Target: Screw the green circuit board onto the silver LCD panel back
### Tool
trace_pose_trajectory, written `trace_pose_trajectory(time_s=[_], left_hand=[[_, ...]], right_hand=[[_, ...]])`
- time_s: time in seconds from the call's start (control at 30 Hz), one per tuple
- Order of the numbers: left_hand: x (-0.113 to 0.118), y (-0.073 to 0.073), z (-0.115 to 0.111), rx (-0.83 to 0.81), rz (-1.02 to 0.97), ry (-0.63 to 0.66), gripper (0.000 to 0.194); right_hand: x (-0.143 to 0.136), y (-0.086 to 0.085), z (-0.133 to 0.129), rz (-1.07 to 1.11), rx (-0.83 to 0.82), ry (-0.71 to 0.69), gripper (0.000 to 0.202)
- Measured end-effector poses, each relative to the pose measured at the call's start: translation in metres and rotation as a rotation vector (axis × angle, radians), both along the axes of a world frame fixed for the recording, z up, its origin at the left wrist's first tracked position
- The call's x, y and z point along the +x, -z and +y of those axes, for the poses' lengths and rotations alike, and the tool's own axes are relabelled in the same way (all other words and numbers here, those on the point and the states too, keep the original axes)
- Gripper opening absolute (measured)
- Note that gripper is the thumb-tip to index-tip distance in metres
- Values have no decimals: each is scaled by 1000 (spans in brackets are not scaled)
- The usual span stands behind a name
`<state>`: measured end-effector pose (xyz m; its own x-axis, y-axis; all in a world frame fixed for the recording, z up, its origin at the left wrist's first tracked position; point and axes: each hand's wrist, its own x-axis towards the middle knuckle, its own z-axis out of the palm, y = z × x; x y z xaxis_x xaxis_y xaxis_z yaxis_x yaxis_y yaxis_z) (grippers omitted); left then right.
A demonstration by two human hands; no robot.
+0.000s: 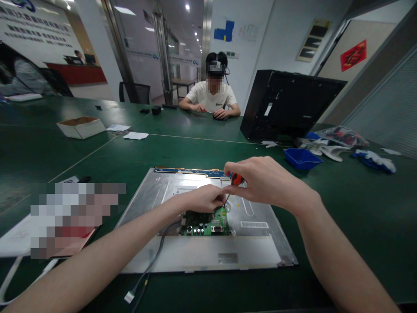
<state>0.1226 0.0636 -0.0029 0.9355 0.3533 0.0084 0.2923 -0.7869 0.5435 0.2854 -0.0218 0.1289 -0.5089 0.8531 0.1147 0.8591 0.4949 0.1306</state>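
Currently in the right hand (265, 180): one screwdriver (237, 179), orange and black at the handle, center of the frame.
Right fingers: thumb and index finger pinch the handle; the state of the remaining fingers cannot be told, as the back of the hand hides them.
Screwdriver shaft: one, slanting down to the left, tip at the upper right corner of the circuit board (224, 219).
Left hand (205, 198): above the board, beside the shaft tip; fingers bent and drawn together. Whether they pinch the shaft cannot be told.
Circuit board: one, green, center of the frame, flat on the metal panel (146, 208), partly covered by the left hand.
Metal panel: one, silver, lying flat on the green table (195, 150), center to lower center.
Blue strip (182, 171): one, along the panel's far edge.
Barcode label (254, 224): one, right part of the panel.
White connector (129, 297): one, on a dark cable (159, 248), lower left of center.
Co-worker (215, 98): one, seated at upper center, two hands on the table.
Black housing (293, 102): one, upper right.
Blue tray (302, 160): one, right, in front of the housing.
Open carton (81, 129): one, left; two paper sheets (136, 136) nearby.
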Motion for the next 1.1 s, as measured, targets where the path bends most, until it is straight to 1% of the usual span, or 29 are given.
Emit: trace_pose_trajectory(time_s=[0.17, 0.27, 0.33, 0.53, 0.6, 0.7, 0.83, 0.9, 1.1], left_hand=[[1, 1, 0, -11, 11, -31, 12], [1, -1, -1, -16, 2, -34, 11], [1, -3, -2, -19, 0, -35, 11], [1, -6, -3, -22, 13, -26, 15], [1, -5, -3, -12, 19, -29, 13], [1, -3, -2, -2, 27, -36, 12], [1, 0, -1, -3, -3, -25, 12], [1, 0, 0, -1, -6, -21, 11], [1, -2, -1, 8, 21, -23, 12]], right_hand=[[0, 0, 1, -18, 2, -8, 12], [0, -1, -2, 34, -31, -39, 20], [0, -2, -3, 53, -44, -43, 22], [1, -1, 1, 3, -22, 36, 26], [1, 0, 2, -24, -7, 57, 22], [-1, 0, 1, -34, -10, 43, 13], [-3, -1, -3, 21, -47, -18, 21], [-3, -2, -5, 42, -54, -35, 22], [-2, -1, -2, 2, -25, -12, 10]])
